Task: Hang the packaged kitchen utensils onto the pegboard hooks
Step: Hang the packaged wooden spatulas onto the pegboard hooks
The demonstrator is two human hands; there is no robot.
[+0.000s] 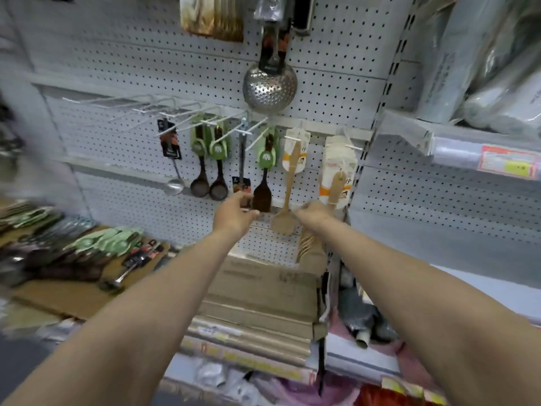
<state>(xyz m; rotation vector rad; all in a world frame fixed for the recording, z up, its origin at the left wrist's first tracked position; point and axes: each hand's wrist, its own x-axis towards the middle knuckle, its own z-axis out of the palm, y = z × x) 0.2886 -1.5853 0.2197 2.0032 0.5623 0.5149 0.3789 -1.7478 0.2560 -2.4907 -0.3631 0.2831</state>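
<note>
At the pegboard [336, 92], left hand [234, 213] reaching with fingers loosely curled beside a dark spatula [262, 197], right hand [314, 213] closing around a pale wooden utensil [333, 189], grip partly hiding.

My left hand [234, 215] and right hand [314, 213] reach side by side to the pegboard [330, 92], with a hanging spoon [285, 206] between them and a spatula [262, 197] just above my left fingers. Left of the spatula two ladles [209, 183] hang together, and a skimmer [270, 89] hangs above the row. Below my arms lie stacked boxes [257, 300], with loose utensils [87, 253] on the surface to their left.
</note>
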